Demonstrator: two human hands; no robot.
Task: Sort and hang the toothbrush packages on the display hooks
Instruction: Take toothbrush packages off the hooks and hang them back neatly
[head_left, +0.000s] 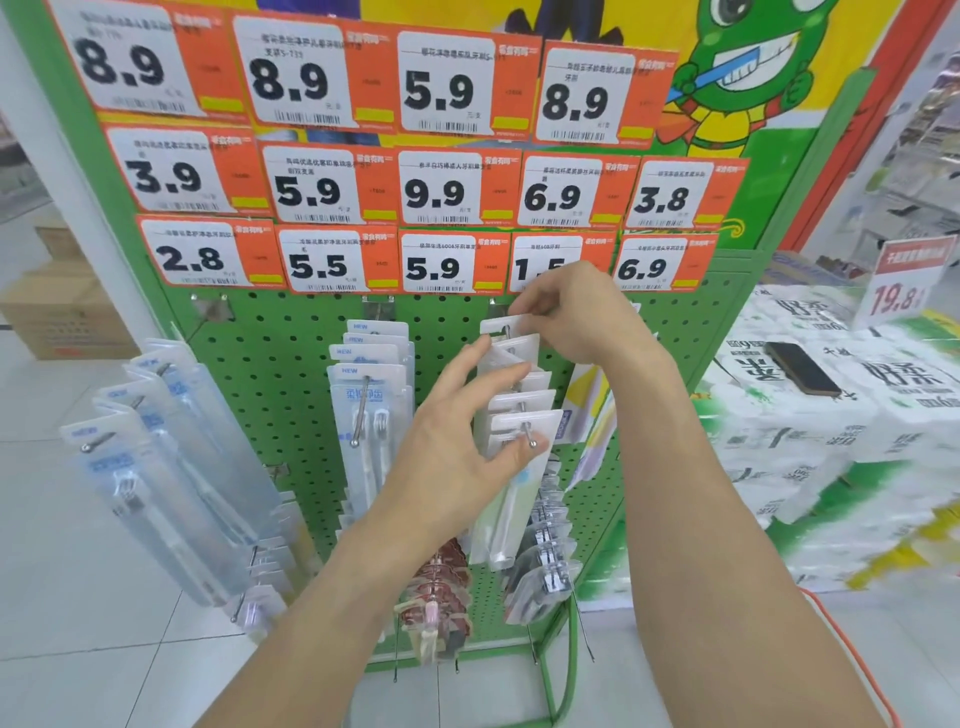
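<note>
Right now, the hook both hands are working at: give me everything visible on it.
The hook is a thin, metal-looking rod with a small ball tip, jutting toward the camera from the green pegboard. A row of white-topped toothbrush packages hangs along it. The left hand steadies the front packages near the tip; the right hand pinches the rearmost package.

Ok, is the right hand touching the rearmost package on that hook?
Touching. The head view shows the right hand with fingertips pinching the top edge of the rearmost package on the hook.
</note>
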